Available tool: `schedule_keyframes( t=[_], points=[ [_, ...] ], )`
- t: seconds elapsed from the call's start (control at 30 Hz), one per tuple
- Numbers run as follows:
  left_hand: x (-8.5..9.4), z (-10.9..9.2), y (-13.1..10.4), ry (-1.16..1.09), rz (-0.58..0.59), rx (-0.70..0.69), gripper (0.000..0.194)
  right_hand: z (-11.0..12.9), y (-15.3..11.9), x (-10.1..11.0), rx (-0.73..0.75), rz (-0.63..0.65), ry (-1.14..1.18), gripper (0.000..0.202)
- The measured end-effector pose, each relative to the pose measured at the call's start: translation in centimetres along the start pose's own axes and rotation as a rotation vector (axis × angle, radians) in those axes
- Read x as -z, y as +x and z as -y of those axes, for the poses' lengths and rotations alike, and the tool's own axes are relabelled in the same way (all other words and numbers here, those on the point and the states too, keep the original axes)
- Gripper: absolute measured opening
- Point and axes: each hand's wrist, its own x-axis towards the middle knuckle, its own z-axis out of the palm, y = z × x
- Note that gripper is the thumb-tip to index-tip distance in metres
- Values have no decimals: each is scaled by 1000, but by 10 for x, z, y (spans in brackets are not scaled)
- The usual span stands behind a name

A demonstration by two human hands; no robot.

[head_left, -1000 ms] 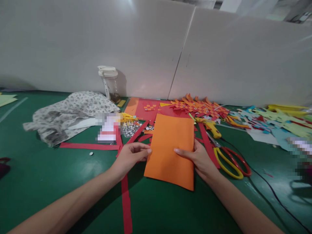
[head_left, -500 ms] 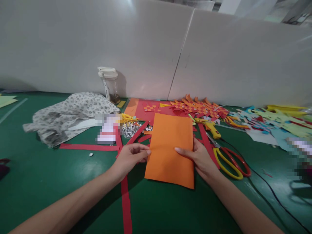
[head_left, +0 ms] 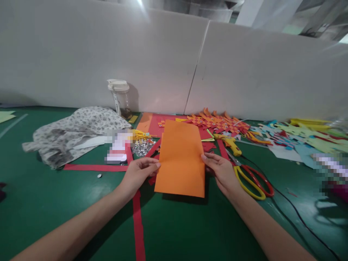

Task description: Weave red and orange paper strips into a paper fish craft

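Observation:
An orange sheet of paper or thin foam (head_left: 181,159) is held up in front of me, a little above the green table. My left hand (head_left: 140,174) pinches its left edge between thumb and fingers. On the opposite edge my right hand (head_left: 220,168) grips it, thumb in front and fingers partly hidden behind. Red strips (head_left: 138,221) lie beneath and left of the sheet. Just right of my right hand lie scissors (head_left: 251,179) with one yellow and one red handle. Beyond them rests a yellow glue gun (head_left: 230,144).
Woven red-and-orange fish shapes (head_left: 217,122) are heaped at the back. Left of the sheet are googly eyes (head_left: 144,148), a patterned cloth (head_left: 81,130) and a bottle (head_left: 119,98). Paper scraps (head_left: 312,139) spread at the right. A black cord (head_left: 296,210) crosses the right side.
The orange sheet has shifted slightly left and up in view, its lower edge more level. My right thumb has moved from the sheet's face to its right edge.

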Motion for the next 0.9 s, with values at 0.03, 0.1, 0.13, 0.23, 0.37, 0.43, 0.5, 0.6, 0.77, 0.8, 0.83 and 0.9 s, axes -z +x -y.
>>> schedule_keyframes(
  t=[0.03,0.1,0.13,0.23,0.37,0.43,0.5,0.6,0.77,0.8,0.83,0.9],
  points=[
    [0,0,1,0,-2,-3,19,0,0,0,19,-10,-16,43],
    [1,1,2,6,-12,-13,19,1,-1,0,49,-10,-26,46],
    [1,1,2,6,-21,-19,19,1,-2,0,49,5,-29,47],
    [2,1,3,-10,-63,-20,19,1,-4,-2,3,108,-60,45],
    [2,-1,2,-2,-109,-34,20,-1,-7,-5,9,188,-87,42],
    [3,0,3,5,-126,-55,21,-2,-6,-4,15,190,-109,42],
    [5,0,4,4,-150,-80,21,-3,-5,-3,21,215,-175,39],
    [7,1,5,-9,-169,-97,21,-3,-5,-2,66,231,-246,37],
    [7,-1,5,-52,-186,-91,22,-2,-7,-4,16,336,-277,40],
    [6,-1,5,-53,-186,-92,22,-2,-8,-5,7,338,-305,41],
    [6,-1,5,-53,-183,-91,23,-3,-8,-4,9,325,-333,41],
    [5,0,4,-47,-172,-89,22,-5,-8,-4,35,273,-367,40]
  ],
)
